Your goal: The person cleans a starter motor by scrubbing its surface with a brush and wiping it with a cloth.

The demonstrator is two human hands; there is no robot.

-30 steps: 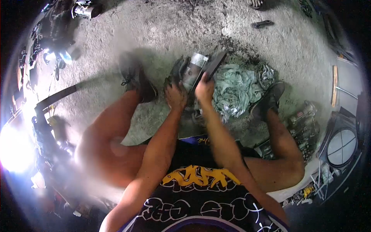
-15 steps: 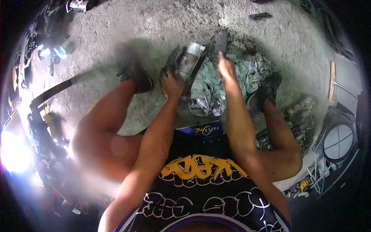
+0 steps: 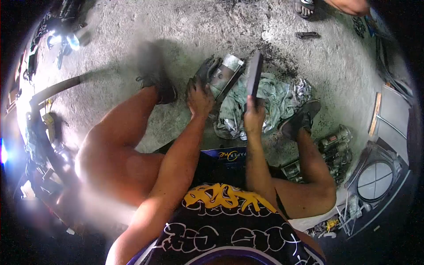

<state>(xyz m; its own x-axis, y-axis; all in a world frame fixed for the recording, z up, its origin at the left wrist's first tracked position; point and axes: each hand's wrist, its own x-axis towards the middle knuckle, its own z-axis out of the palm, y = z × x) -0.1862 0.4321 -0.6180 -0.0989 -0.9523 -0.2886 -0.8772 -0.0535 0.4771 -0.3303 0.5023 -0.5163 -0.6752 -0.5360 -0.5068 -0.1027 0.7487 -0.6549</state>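
Observation:
My left hand point(image 3: 199, 96), its fingers blackened, grips the dark end of a cylindrical metal machine part point(image 3: 224, 77) lying tilted on the floor. The part's pale grey casing points away from me, with a dark strip along its right side. In my right hand point(image 3: 254, 117) is a brush point(image 3: 254, 73) with a long dark back, held by its handle. Its bristles face left, toward the metal part but apart from it. Under the brush and beside the part spreads a crumpled, stained pale green cloth point(image 3: 276, 99).
A PaperOne box point(image 3: 227, 154) is between my legs. Dark grime point(image 3: 282, 62) is scattered beyond the cloth. Greasy machine parts point(image 3: 333, 150) lie by my right leg. A bent dark bar point(image 3: 57, 90) stands left. Ahead are a small dark piece point(image 3: 307, 35) and another person's sandalled foot point(image 3: 304, 8).
My right hand has drawn back toward me, and the brush now stands on edge with its bristles showing. My left hand stays on the metal part. Another person's foot and limb have appeared ahead.

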